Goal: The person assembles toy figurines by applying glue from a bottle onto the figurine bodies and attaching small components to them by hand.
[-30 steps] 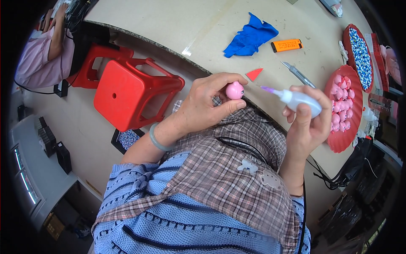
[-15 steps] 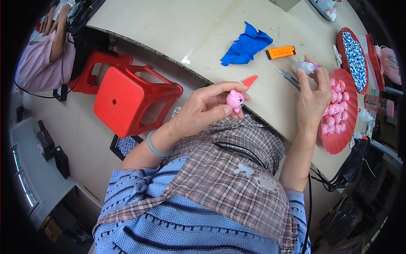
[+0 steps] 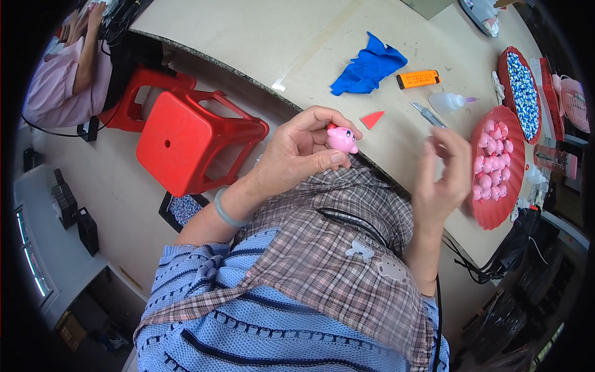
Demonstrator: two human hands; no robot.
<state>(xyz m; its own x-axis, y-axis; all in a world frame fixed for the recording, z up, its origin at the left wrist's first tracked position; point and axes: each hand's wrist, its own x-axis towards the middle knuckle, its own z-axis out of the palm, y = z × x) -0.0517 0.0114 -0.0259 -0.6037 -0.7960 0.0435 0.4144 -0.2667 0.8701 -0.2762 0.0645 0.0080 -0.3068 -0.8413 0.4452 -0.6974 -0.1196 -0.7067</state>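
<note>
Between the thumb and fingers of my left hand [image 3: 300, 149] is a small round pink figurine [image 3: 341, 140] with painted eyes, now tilted, at the table's near edge. My right hand [image 3: 445, 177] hovers near that edge with its fingers apart and nothing seen in them, slightly blurred. Just beyond it lies a slim craft knife [image 3: 427, 115]. A small translucent squeeze bottle [image 3: 445, 101] with a purple tip lies on its side past the knife. A red pointed scrap [image 3: 372, 119] rests on the table between my hands.
A blue cloth [image 3: 369, 66] and an orange box cutter [image 3: 418, 79] lie farther back. At right are a red scalloped tray [image 3: 489, 215] of pink figurines and a red dish [image 3: 507, 60] of blue-white pieces. Red stools [image 3: 167, 144] and a person in pink [image 3: 65, 87] are at left.
The squeeze bottle has left my right hand and lies on the table. My right hand has drawn back toward me. In my left hand, the figurine has turned.
</note>
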